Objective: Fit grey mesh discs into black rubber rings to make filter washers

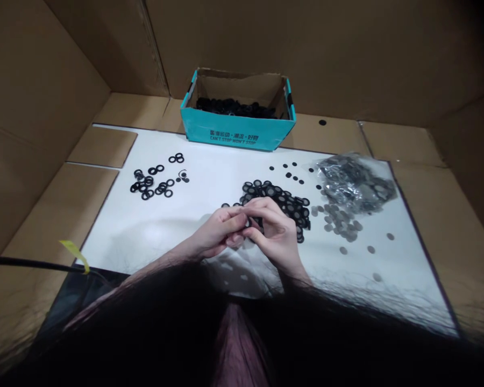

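On front of turquoise, rect., open-top cardb. box (pixel 242 122), dark caps lettering (pixel 233 141) is printed: "CAN'T STOP WON'T STOP"; above it, Chinese chars. (pixel 234 134) are set, only partly legible.

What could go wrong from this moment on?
The small dark piece in the left hand could slip and get lost in the nearby pile of black pieces. The plastic bag, lying against loose grey discs, might scatter them if nudged.
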Motion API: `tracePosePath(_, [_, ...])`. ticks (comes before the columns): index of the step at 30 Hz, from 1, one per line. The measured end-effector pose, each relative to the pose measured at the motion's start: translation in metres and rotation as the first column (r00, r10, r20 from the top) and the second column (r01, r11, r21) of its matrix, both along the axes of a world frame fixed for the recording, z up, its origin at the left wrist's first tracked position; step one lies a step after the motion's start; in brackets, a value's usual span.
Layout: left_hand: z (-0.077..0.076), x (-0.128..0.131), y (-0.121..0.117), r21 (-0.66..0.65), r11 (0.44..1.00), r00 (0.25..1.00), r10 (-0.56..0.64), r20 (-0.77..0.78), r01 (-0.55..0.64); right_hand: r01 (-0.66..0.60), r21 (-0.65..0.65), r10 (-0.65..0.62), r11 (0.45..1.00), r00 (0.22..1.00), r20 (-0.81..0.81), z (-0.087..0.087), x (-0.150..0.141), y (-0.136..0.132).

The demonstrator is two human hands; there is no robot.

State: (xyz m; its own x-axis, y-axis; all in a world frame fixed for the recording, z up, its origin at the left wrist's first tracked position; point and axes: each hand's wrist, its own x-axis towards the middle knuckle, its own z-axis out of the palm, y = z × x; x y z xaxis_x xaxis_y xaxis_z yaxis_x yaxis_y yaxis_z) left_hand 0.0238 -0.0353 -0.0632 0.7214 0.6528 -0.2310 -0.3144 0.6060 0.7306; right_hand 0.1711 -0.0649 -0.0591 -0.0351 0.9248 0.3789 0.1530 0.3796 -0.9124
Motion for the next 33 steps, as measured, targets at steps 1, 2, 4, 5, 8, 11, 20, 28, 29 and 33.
tracePosePath(1, [-0.001,0.0,0.0,-0.003,1.0,1.0,-0.001,0.004,0.001,-0.004,0.004,0.004,1.0,1.0,0.0,0.0,0.0,0.0])
tracePosePath(2, [-0.001,-0.001,-0.001,-0.003,1.0,1.0,0.001,0.006,0.0,-0.008,0.008,0.008,1.0,1.0,0.002,0.0,0.0,0.0])
tracePosePath(4, [-0.003,-0.001,-0.001,0.003,1.0,1.0,0.007,0.007,-0.007,-0.008,0.018,0.008,1.0,1.0,0.005,-0.001,0.0,-0.001])
tracePosePath(5, [-0.003,-0.001,-0.002,0.009,1.0,1.0,0.013,0.005,-0.013,-0.005,0.023,0.005,1.0,1.0,0.007,-0.001,0.0,-0.001])
tracePosePath(8, [-0.004,0.001,-0.003,0.037,0.998,0.999,0.045,-0.009,-0.045,0.007,0.036,-0.007,0.999,1.0,0.012,-0.001,-0.002,-0.001])
tracePosePath(11, [-0.004,0.002,-0.004,0.085,0.993,0.996,0.08,-0.045,-0.076,0.015,0.042,-0.016,0.999,1.0,0.01,-0.002,-0.005,-0.001])
tracePosePath(20, [-0.002,-0.022,0.007,0.446,0.894,0.918,0.205,-0.34,-0.035,0.043,0.027,-0.046,0.999,0.994,0.101,-0.001,-0.006,-0.005])
tracePosePath(28, [0.004,-0.116,0.051,0.813,0.581,0.313,0.765,-0.563,0.041,0.222,0.14,-0.261,0.965,0.875,0.407,-0.007,0.022,-0.011])
tracePosePath(29, [0.005,-0.129,0.056,0.826,0.558,0.232,0.795,-0.56,0.078,0.235,0.156,-0.28,0.959,0.853,0.44,-0.009,0.03,-0.01])
tracePosePath(33, [0.011,-0.167,0.072,0.78,0.561,0.054,0.801,-0.596,0.277,0.265,0.195,-0.329,0.944,0.773,0.543,-0.019,0.061,-0.006])
